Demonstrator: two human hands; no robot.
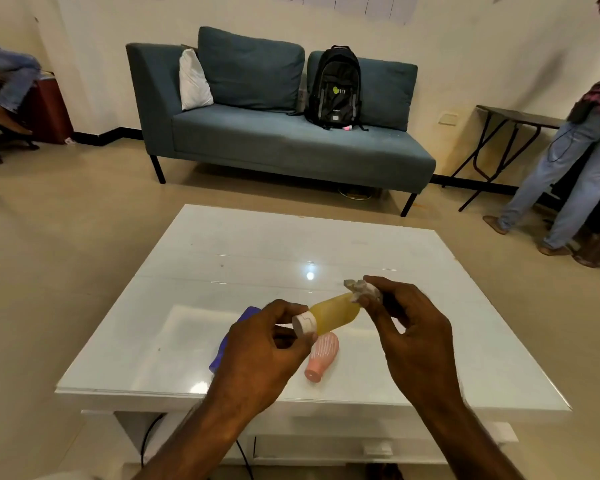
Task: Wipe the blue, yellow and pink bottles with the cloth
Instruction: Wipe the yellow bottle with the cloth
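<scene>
My left hand (pixel 264 351) holds the yellow bottle (pixel 333 313) by its white cap, lying sideways above the white table (pixel 222 258). My right hand (pixel 413 327) pinches a small crumpled grey-white cloth (pixel 362 289) against the bottle's far end. The pink bottle (pixel 321 356) lies on its side on the table just below the yellow one. The blue bottle (pixel 222 348) lies on the table too, mostly hidden behind my left hand.
A blue sofa (pixel 291 143) with a black backpack (pixel 335 88) and a white pillow stands beyond the table. A person in jeans (pixel 575 161) stands at the right by a folding table. Another person sits at the far left.
</scene>
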